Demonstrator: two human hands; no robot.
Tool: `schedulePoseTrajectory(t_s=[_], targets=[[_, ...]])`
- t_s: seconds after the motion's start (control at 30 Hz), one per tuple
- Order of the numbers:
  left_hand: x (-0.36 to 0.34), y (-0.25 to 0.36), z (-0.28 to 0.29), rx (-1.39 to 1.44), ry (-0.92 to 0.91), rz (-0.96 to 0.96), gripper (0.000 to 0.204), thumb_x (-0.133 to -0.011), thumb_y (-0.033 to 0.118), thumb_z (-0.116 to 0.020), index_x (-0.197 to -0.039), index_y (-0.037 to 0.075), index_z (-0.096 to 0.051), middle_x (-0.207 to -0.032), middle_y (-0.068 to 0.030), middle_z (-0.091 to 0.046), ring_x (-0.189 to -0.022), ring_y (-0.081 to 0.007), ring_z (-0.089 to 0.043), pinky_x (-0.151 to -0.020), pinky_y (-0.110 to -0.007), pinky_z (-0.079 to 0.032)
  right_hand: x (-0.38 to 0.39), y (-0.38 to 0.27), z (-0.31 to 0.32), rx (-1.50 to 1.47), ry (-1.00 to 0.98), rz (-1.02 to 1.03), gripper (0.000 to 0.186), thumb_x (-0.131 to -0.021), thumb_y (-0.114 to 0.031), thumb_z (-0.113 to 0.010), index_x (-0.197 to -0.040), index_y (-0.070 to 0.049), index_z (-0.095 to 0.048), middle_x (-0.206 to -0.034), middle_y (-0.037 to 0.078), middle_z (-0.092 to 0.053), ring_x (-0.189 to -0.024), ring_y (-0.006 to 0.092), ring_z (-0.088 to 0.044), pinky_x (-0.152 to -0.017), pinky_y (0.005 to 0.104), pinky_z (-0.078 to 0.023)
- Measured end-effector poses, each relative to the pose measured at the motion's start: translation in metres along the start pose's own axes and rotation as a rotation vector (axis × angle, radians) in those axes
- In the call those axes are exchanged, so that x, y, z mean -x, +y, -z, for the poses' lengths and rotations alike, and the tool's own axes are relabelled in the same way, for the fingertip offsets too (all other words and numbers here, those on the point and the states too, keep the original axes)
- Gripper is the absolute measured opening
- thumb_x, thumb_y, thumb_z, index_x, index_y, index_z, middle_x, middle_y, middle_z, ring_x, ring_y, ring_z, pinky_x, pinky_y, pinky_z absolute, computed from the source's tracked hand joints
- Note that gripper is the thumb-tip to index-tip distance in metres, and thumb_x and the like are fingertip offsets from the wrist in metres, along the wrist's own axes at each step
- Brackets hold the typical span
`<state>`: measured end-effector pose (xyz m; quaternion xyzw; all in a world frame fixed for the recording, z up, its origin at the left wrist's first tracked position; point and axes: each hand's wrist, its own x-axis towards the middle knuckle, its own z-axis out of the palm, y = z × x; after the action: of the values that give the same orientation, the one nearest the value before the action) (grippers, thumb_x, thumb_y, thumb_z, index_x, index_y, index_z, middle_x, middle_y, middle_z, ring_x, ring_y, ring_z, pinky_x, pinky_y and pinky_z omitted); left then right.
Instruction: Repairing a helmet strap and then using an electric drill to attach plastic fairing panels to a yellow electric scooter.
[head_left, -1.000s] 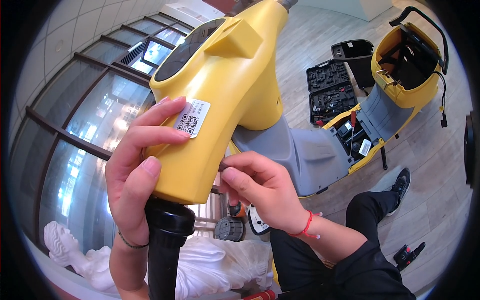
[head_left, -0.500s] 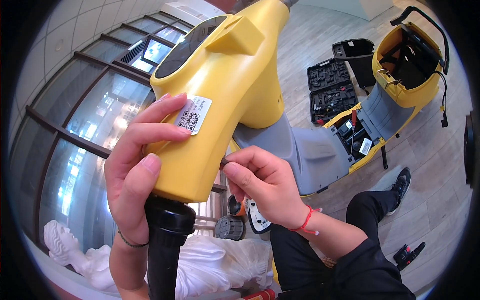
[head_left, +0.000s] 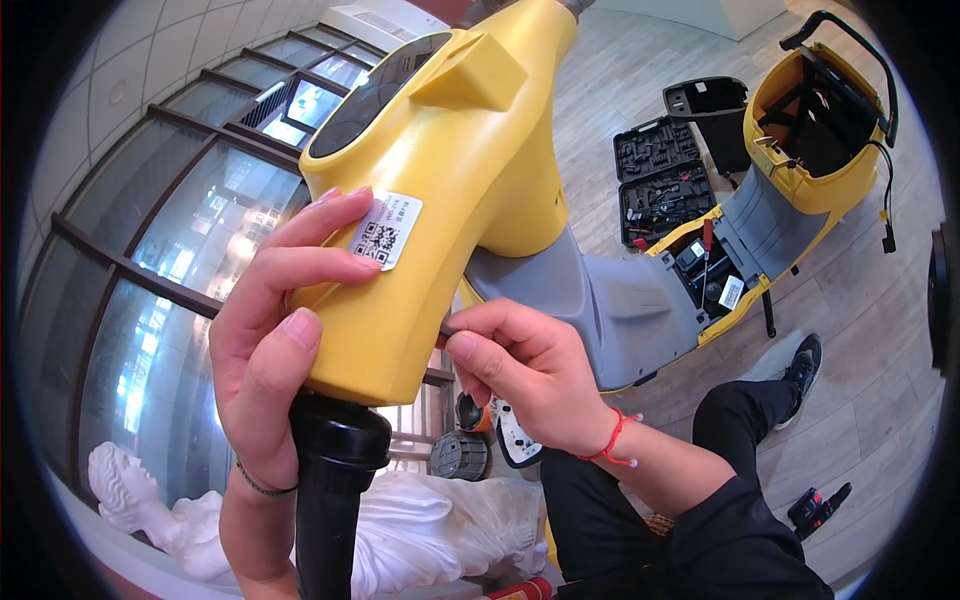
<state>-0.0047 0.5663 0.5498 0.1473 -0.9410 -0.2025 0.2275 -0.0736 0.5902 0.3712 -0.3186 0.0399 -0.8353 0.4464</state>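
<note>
The yellow handlebar cover of a scooter fills the middle of the view, with a dark display panel on its upper face. My left hand is wrapped around the cover's near end, its fingers by a white label. Below that end, a black handlebar grip sticks out toward me. At the cover's right lower edge my right hand pinches a small, thin dark piece between thumb and forefinger. Its far end is hidden behind the edge, so its kind is unclear.
Beyond the grey footboard, a screwdriver rests in an uncovered compartment. An opened black tool case lies on the floor. A white statue is at lower left, and a black-and-red tool lies at right.
My right fingertips have shifted very slightly down, and the small dark piece in them has turned a little. My left hand and the cover look unmoved.
</note>
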Motion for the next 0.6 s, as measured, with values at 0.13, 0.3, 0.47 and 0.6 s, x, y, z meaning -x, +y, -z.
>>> schedulePoseTrajectory(t_s=[0.13,0.3,0.47,0.6], targets=[[0.0006,-0.0004,-0.0016,0.020,0.011,0.006,0.039,-0.077,0.027,-0.047,-0.098,-0.002,-0.063,-0.128,-0.0247,-0.052,-0.129,-0.0327,-0.039,-0.110,-0.043,-0.024,0.0010,0.0004,-0.0003,-0.007,0.014,0.000,0.019,-0.095,-0.015,-0.058,-0.103,0.002,-0.059,-0.075,0.001,-0.058,-0.065,0.0046,-0.052,-0.057,0.0207,-0.045],[0.0006,0.0003,-0.0012,0.013,0.009,0.005,0.039,-0.077,0.026,-0.047,-0.098,-0.002,-0.063,-0.128,-0.0249,-0.052,-0.129,-0.0326,-0.039,-0.109,-0.043,-0.025,0.0010,0.0013,-0.0012,-0.021,0.025,-0.002,0.019,-0.095,-0.015,-0.058,-0.103,0.002,-0.059,-0.075,0.001,-0.058,-0.065,0.0046,-0.052,-0.057,0.0208,-0.045],[0.0006,-0.0002,-0.0012,0.029,0.010,0.009,0.039,-0.077,0.026,-0.047,-0.098,-0.002,-0.063,-0.129,-0.0250,-0.051,-0.130,-0.0324,-0.039,-0.109,-0.043,-0.025,0.0004,0.0021,-0.0004,-0.019,0.015,0.009,0.019,-0.095,-0.015,-0.057,-0.103,0.002,-0.059,-0.075,0.001,-0.058,-0.065,0.0046,-0.052,-0.057,0.0206,-0.045],[0.0010,-0.0002,-0.0014,0.043,0.011,0.015,0.039,-0.077,0.026,-0.047,-0.098,-0.002,-0.063,-0.129,-0.0251,-0.051,-0.129,-0.0323,-0.039,-0.109,-0.043,-0.025,0.0007,0.0019,-0.0006,-0.011,0.020,0.017,0.020,-0.095,-0.016,-0.057,-0.103,0.002,-0.059,-0.075,0.000,-0.058,-0.064,0.0046,-0.052,-0.057,0.0207,-0.044]])
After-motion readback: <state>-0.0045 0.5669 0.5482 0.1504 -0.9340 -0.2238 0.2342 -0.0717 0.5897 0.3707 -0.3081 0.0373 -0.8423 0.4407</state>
